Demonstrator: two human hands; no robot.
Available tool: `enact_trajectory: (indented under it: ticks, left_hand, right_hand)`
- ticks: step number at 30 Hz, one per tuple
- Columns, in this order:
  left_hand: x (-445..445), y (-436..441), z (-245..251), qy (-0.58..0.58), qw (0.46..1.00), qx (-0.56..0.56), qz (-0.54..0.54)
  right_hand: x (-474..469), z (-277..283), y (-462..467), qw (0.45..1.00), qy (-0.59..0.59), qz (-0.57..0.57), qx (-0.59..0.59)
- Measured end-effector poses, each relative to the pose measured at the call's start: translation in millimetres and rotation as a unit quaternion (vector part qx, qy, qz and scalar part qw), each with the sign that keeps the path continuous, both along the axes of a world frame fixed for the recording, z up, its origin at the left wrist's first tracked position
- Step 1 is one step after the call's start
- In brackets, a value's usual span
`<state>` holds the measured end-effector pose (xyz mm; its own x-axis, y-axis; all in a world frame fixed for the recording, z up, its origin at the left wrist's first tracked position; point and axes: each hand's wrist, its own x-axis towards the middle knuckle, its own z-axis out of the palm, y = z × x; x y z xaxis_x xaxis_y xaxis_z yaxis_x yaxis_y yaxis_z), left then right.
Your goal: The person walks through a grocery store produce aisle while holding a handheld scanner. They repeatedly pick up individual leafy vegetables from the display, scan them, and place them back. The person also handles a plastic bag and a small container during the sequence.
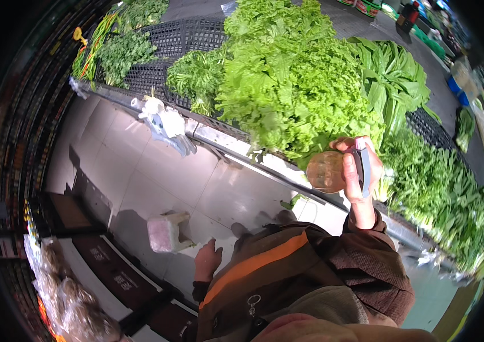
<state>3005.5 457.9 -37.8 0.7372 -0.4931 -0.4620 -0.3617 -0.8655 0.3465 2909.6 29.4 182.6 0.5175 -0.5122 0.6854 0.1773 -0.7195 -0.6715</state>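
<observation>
My right hand [355, 169] grips a spray bottle [325, 172] with a round, see-through body, a grey trigger lever and a pinkish nozzle. It is held over the near edge of the vegetable stand, close against a big heap of frilly green lettuce [293, 85]. Part of the bottle's neck is covered by my fingers. Low beside my apron, my left hand [208, 257] hangs above the floor with nothing in it and its fingers apart. A small pale stool [168, 232] stands on the tiles just beyond that hand.
Leafy greens [434, 188] and broad-leaved greens [391, 77] lie right of the lettuce. Left are herb bunches [199, 77], black crates [182, 36] and plastic bags [165, 122] hanging from the metal rail [220, 139]. Dark boxes [113, 265] and wrapped goods [75, 303] stand at lower left.
</observation>
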Motion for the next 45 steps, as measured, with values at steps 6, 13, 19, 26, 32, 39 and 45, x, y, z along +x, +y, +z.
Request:
enact_trajectory:
  ticks: [6, 13, 19, 26, 32, 39, 45]
  left_hand:
    - [112.7, 31.1, 16.1, -0.074, 0.993, -0.035, -0.090]
    - [183.5, 46.6, 10.9, -0.057, 0.987, -0.081, -0.128]
    - [237.9, 64.9, -2.4, 0.015, 0.996, -0.041, -0.084]
    - [315.0, 90.5, 18.6, 0.017, 1.000, -0.010, -0.002]
    - [376.6, 91.5, 38.7, -0.007, 0.999, 0.017, 0.029]
    - [453.7, 99.7, 30.9, 0.055, 0.998, 0.041, 0.017]
    - [561.2, 111.3, 19.5, 0.012, 0.999, 0.031, -0.034]
  right_hand:
    - [16.8, 6.8, 76.0, 0.992, 0.084, -0.083, 0.041]
    - [83.2, -19.3, 141.2, 0.984, 0.169, 0.008, 0.060]
    - [171.1, -43.2, 158.5, 0.990, 0.124, -0.021, 0.062]
    - [322.7, -63.6, 157.4, 0.982, 0.041, 0.168, 0.074]
    - [458.3, -59.0, 162.5, 0.980, 0.016, 0.192, -0.045]
    - [569.8, -48.6, 161.4, 0.983, 0.006, 0.168, 0.072]
    - [658.6, -24.7, 168.9, 0.990, -0.069, 0.115, -0.034]
